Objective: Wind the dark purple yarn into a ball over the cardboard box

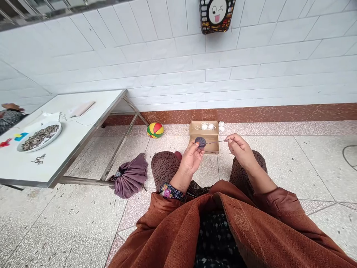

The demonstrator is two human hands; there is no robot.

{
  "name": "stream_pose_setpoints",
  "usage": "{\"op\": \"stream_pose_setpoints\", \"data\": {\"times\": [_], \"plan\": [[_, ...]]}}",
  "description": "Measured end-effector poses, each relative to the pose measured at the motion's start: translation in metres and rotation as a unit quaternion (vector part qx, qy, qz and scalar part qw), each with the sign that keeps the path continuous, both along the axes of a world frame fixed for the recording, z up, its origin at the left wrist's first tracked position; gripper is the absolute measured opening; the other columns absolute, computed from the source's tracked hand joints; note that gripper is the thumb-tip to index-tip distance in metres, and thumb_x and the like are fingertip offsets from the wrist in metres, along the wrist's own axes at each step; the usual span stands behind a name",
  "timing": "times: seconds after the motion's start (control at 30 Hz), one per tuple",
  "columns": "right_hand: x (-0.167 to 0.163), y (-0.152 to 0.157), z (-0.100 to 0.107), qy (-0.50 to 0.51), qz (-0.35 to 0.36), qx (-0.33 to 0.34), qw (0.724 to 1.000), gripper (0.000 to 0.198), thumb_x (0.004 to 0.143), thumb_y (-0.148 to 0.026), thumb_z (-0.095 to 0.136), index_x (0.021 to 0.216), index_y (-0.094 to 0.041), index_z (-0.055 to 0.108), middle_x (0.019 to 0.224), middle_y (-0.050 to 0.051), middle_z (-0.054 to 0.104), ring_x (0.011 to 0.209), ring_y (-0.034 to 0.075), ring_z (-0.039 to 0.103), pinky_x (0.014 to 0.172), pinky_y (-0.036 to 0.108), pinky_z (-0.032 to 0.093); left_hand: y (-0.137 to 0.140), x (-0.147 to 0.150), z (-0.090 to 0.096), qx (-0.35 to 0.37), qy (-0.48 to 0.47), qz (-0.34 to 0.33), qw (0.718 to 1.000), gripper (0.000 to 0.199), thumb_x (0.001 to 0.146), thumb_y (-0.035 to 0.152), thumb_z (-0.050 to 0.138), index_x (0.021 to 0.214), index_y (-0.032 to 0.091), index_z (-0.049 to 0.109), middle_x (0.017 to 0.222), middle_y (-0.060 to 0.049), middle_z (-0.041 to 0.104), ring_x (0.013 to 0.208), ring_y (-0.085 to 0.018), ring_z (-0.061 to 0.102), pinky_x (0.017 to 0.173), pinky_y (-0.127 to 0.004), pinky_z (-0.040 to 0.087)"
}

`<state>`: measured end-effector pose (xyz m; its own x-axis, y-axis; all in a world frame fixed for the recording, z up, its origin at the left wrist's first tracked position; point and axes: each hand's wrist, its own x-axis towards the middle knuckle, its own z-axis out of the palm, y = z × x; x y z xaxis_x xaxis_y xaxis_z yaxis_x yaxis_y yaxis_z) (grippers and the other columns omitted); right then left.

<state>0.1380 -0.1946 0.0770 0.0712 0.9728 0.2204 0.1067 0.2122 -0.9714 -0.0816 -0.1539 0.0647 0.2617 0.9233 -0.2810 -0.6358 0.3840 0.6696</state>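
Between the thumb and fingers of my left hand (192, 158) is a small round ball of dark purple yarn (200, 143). A thin strand of the same yarn (213, 142) stretches from it across to my right hand (238, 147), whose thumb and forefinger pinch its end. Whether a small tool is also in that pinch, I cannot tell. Both hands are above my knees, apart from each other. Behind the strand, an open cardboard box (214, 148) stands on the floor with white balls of yarn (208, 126) in its far part.
Two small white balls (221, 126) lie beside the box. To the left are a striped ball (155, 130), a folded purple umbrella (131, 176) and a table (83, 149) bearing a plate of seeds (41, 137). Another person's arm (11, 117) shows at far left. A basket (216, 16) hangs on the wall.
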Motion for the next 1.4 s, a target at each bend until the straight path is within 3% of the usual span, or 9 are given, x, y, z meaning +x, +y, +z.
{"op": "stream_pose_setpoints", "data": {"times": [0.23, 0.4, 0.6, 0.7, 0.83, 1.07, 1.13, 1.27, 1.4], "plan": [[0.005, 0.016, 0.006, 0.141, -0.043, -0.036, 0.988, 0.028, 0.096, -0.054, 0.068, 0.097, -0.028, 0.056, 0.074, -0.005, 0.055, 0.049, 0.010, 0.021, 0.044, 0.025, 0.020, -0.005, 0.003, -0.006, -0.014, -0.012, -0.064, 0.998, 0.028, 0.083, 0.025, 0.084, 0.098, 0.022, 0.061, 0.104, -0.003, 0.077, 0.095, -0.019, 0.077, 0.093, -0.033, 0.058], [-0.002, 0.035, -0.014, 0.124, -0.044, -0.068, 0.989, 0.034, 0.095, -0.059, 0.066, 0.095, -0.028, 0.053, 0.077, -0.005, 0.060, 0.047, 0.009, 0.022, 0.043, 0.024, 0.021, -0.017, 0.004, -0.009, -0.010, -0.036, -0.127, 0.991, 0.035, 0.078, 0.031, 0.088, 0.104, 0.021, 0.067, 0.098, -0.005, 0.078, 0.078, -0.013, 0.071, 0.071, -0.024, 0.052], [-0.028, 0.026, -0.047, 0.002, 0.027, -0.146, 0.989, 0.032, 0.093, -0.056, 0.062, 0.092, -0.025, 0.057, 0.072, -0.005, 0.062, 0.055, 0.012, 0.047, 0.053, 0.024, 0.038, -0.026, -0.001, -0.001, 0.034, -0.049, -0.173, 0.983, 0.052, 0.078, 0.033, 0.091, 0.125, 0.022, 0.070, 0.108, -0.008, 0.079, 0.101, -0.023, 0.078, 0.093, -0.034, 0.058], [-0.036, 0.009, -0.057, -0.106, 0.057, -0.128, 0.984, 0.023, 0.096, -0.046, 0.057, 0.092, -0.024, 0.062, 0.076, -0.002, 0.067, 0.070, 0.017, 0.061, 0.071, 0.030, 0.050, -0.024, -0.005, 0.003, 0.050, -0.041, -0.168, 0.984, 0.051, 0.078, 0.031, 0.093, 0.123, 0.019, 0.073, 0.110, -0.010, 0.078, 0.117, -0.030, 0.077, 0.106, -0.042, 0.058], [-0.031, -0.012, -0.051, -0.222, 0.106, -0.077, 0.966, 0.022, 0.101, -0.040, 0.053, 0.098, -0.023, 0.067, 0.079, 0.000, 0.070, 0.073, 0.019, 0.065, 0.079, 0.034, 0.052, -0.019, -0.011, 0.001, 0.039, -0.022, -0.139, 0.989, 0.037, 0.079, 0.024, 0.095, 0.109, 0.017, 0.075, 0.111, -0.009, 0.078, 0.114, -0.028, 0.079, 0.111, -0.044, 0.058], [-0.029, -0.030, -0.010, -0.295, 0.175, 0.024, 0.939, 0.023, 0.107, -0.033, 0.053, 0.102, -0.024, 0.073, 0.093, 0.005, 0.076, 0.084, 0.020, 0.070, 0.083, 0.032, 0.055, -0.022, -0.006, -0.014, 0.018, 0.037, -0.070, 0.997, 0.043, 0.071, 0.030, 0.101, 0.104, 0.017, 0.077, 0.104, -0.004, 0.076, 0.088, -0.014, 0.070, 0.075, -0.025, 0.053], [-0.031, -0.030, 0.000, -0.297, 0.186, 0.063, 0.934, 0.022, 0.108, -0.034, 0.057, 0.101, -0.024, 0.075, 0.091, 0.005, 0.075, 0.083, 0.019, 0.070, 0.081, 0.031, 0.055, -0.027, -0.002, -0.018, 0.028, 0.039, -0.070, 0.996, 0.048, 0.067, 0.035, 0.103, 0.103, 0.017, 0.078, 0.102, -0.003, 0.074, 0.089, -0.014, 0.067, 0.076, -0.025, 0.052], [-0.026, -0.016, 0.005, -0.267, 0.114, 0.135, 0.947, 0.021, 0.108, -0.038, 0.063, 0.097, -0.024, 0.076, 0.090, 0.005, 0.073, 0.081, 0.019, 0.068, 0.076, 0.030, 0.054, -0.038, 0.003, -0.017, 0.066, 0.067, -0.108, 0.990, 0.053, 0.065, 0.042, 0.104, 0.104, 0.018, 0.078, 0.106, -0.004, 0.073, 0.093, -0.015, 0.065, 0.080, -0.028, 0.050], [-0.017, 0.003, -0.015, -0.221, 0.034, 0.114, 0.968, 0.027, 0.105, -0.044, 0.066, 0.088, -0.024, 0.071, 0.084, 0.004, 0.072, 0.079, 0.020, 0.067, 0.075, 0.032, 0.054, -0.043, 0.002, -0.012, 0.083, 0.084, -0.168, 0.979, 0.057, 0.067, 0.046, 0.102, 0.109, 0.018, 0.076, 0.107, -0.005, 0.074, 0.089, -0.015, 0.066, 0.072, -0.027, 0.046]]}}
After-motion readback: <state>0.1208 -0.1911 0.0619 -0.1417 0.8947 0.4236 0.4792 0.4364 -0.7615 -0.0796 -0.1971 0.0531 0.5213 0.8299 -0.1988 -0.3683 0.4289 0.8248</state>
